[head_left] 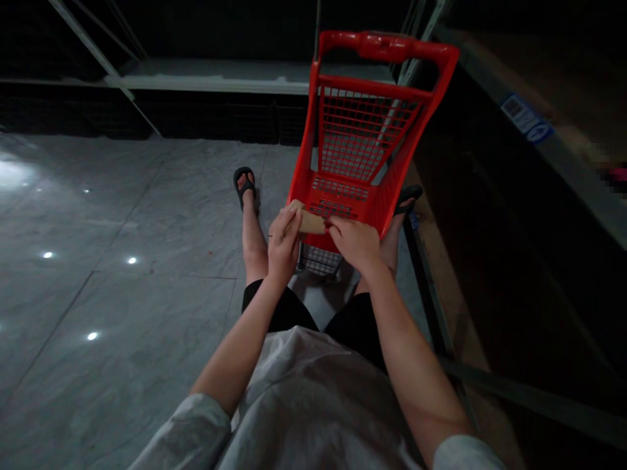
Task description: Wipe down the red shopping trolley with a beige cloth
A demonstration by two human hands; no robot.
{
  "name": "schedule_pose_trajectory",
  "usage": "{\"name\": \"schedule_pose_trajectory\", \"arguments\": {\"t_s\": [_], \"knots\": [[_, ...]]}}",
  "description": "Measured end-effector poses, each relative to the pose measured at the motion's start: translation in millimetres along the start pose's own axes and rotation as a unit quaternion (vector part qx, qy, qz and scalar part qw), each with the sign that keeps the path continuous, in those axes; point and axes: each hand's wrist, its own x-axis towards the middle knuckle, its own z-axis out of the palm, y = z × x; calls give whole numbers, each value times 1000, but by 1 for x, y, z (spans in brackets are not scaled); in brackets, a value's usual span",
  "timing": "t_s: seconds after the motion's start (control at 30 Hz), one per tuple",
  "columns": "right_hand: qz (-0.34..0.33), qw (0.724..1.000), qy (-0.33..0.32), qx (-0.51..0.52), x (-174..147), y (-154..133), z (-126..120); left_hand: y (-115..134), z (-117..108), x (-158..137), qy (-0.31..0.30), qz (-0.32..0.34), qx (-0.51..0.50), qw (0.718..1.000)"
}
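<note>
In front of me stands a red plastic shopping cart (pixel 377 86) with grid-patterned panels, its near edge between my knees. A tan piece (pixel 312 223) that looks like folded paper or cloth lies across that near edge; its exact kind is not clear. My left hand (pixel 285 234) is closed around the tan piece's left end. At its right end, my right hand (pixel 355 240) pinches it with thumb and fingers curled. Part of the tan piece is hidden by my fingers.
Beyond the cart runs a pale metal shelf (pixel 210 79) with dark crates (pixel 255 121) beneath. Close on my right is dark shelving with a blue and white label (pixel 526 119). Grey tiled floor (pixel 122 209) spreads to the left. My sandalled feet flank the cart.
</note>
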Motion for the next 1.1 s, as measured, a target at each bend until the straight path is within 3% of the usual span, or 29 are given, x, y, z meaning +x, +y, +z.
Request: {"name": "schedule_pose_trajectory", "arguments": {"t_s": [0.1,0.2,0.3,0.47,0.53,0.67,0.77,0.87,0.93,1.1], "knots": [[19,999,1,-43,-2,-4,3,-16,22,-30,39,-88,-9,995],[17,999,6,-43,-3,-3,4,-34,37,-53,5,-156,-16,988],[26,999,10,-46,-2,-3,4,-41,37,-59,-22,-177,-19,984],[28,999,-11,-30,0,-5,1,-7,13,-29,81,-135,-1,988],[38,999,-16,-17,1,-5,0,12,12,-20,95,-98,-7,991],[51,998,-14,23,5,-5,0,26,40,-36,-9,-34,-40,999],[37,997,-10,65,5,-3,2,11,67,-61,-93,-58,-19,994],[34,996,-10,81,5,-1,2,-3,69,-71,-111,-64,-24,991],[31,996,-13,87,5,1,1,-2,56,-63,-69,-67,-27,995],[28,985,19,172,7,4,2,21,19,-20,129,-72,-4,989]]}}
